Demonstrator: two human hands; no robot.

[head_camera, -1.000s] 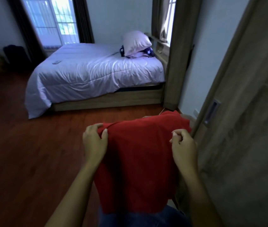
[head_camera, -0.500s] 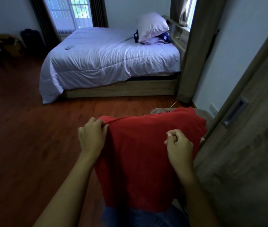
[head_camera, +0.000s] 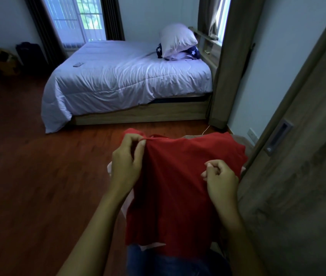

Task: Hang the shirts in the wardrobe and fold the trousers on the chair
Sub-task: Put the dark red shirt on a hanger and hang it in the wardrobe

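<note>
A red shirt [head_camera: 174, 196] hangs spread in the near centre, held up by a person's two bare hands set apart. Compared with a second ago, it no longer hangs level. The left hand [head_camera: 127, 162] now pinches the far top edge, bunched, at a higher point. The right hand [head_camera: 221, 177] has dropped lower and nearer, with its fingers curled into a fold of the cloth. A pale pink garment [head_camera: 127, 202] now shows at the shirt's left edge and below its hem.

The person appears to be sorting out the shirt's top edge before hanging it. No hanger is in view, so the hanging step seems not yet begun.

Dark red-brown wooden floor [head_camera: 28, 186] fills the left and the middle. A tall grey-brown wardrobe door [head_camera: 297, 196] fills the right, just beside the shirt, with a recessed handle [head_camera: 278, 137]. A bed [head_camera: 130, 80] with a pale quilt stands far across the room, below a bright window [head_camera: 78, 16].

Blue denim [head_camera: 168, 261] lies at the near bottom edge; whether it is trousers on the chair cannot be told. A white pillow [head_camera: 177, 39] leans at the bed's far right. A small flat object [head_camera: 77, 64] lies on the quilt.
</note>
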